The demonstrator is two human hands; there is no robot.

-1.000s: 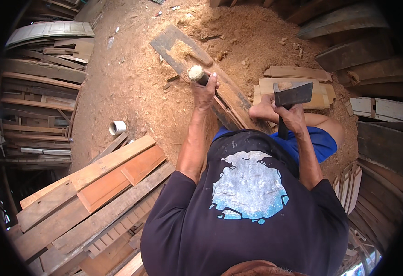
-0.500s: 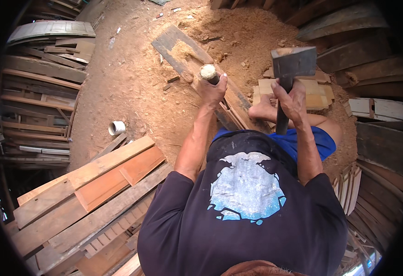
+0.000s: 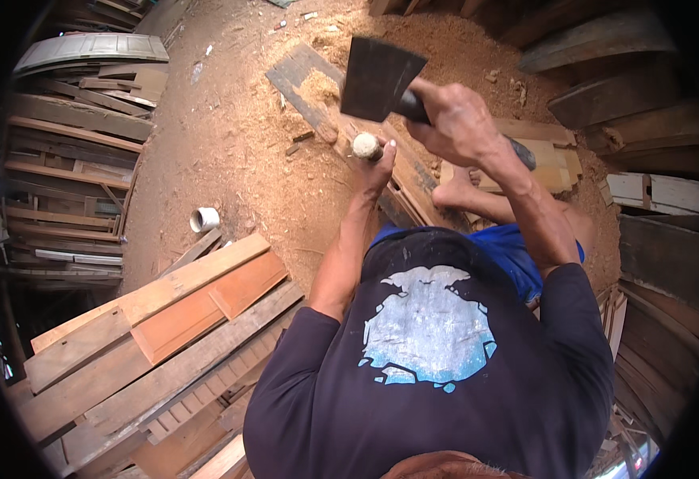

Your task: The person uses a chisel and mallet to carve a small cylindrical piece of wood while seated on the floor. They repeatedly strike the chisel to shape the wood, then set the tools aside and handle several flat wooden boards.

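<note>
My left hand (image 3: 372, 172) is closed around the upright handle of a chisel (image 3: 365, 145), whose pale, battered butt end faces up. Its blade is hidden below the fist, over a long piece of brown wood (image 3: 415, 182) that runs away from my lap. My right hand (image 3: 460, 124) grips the dark handle of a mallet. The mallet's blocky dark head (image 3: 381, 78) hangs in the air just beyond the chisel's top, apart from it. Beneath lies a worn grey-brown plank (image 3: 289, 73) with shavings heaped on it. My bare foot (image 3: 453, 190) rests against the wood's right side.
Stacked boards (image 3: 182, 319) lie at my near left, beside a small white cup-like container (image 3: 204, 219). More timber (image 3: 74, 184) is piled along the far left. Pale flat boards (image 3: 553, 164) lie right of my foot, and dark planks (image 3: 637, 96) line the right side. Sawdust covers the ground.
My right hand has swung the mallet up and left, from beside my right knee to near the chisel's top. My left hand has barely moved and still grips the chisel.
</note>
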